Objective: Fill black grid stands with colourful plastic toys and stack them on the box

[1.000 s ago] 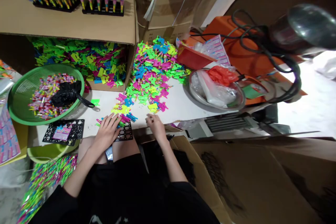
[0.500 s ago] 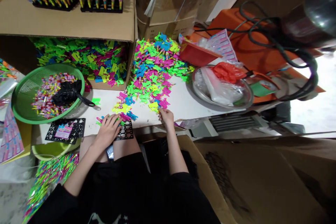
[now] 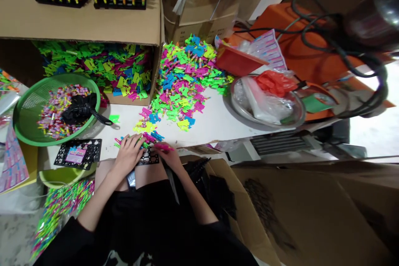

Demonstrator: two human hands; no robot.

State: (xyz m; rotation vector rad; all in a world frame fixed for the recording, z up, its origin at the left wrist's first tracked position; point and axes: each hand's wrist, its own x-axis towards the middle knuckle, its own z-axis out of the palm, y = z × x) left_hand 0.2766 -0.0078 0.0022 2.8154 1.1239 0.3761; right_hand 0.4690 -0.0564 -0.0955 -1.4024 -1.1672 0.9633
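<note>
My left hand [image 3: 128, 151] lies over the left part of a black plastic rack [image 3: 150, 157] with round holes, at the table's near edge. Its fingers curve over the rack, which it holds; the grip underneath is hidden. Pink, blue and green pieces [image 3: 155, 136] stick out at the rack's far side, beyond my fingertips. Pinched in my right hand [image 3: 170, 158] is a bright pink plastic piece [image 3: 165, 146], held over the rack's right end. Small loose yellow and pink pieces [image 3: 145, 124] lie just beyond the rack.
A heap of coloured plastic pieces [image 3: 183, 83] spreads beside an open cardboard box [image 3: 124, 29]. Filled racks [image 3: 120, 6] stand on top. Left is a green basket [image 3: 23, 112] of small parts; another black rack [image 3: 93, 149] lies before it. A metal bowl [image 3: 233, 110] holds plastic bags.
My right hand has moved left from the near edge of the heap to the rack, carrying a pink piece. My left hand stays on the rack.
</note>
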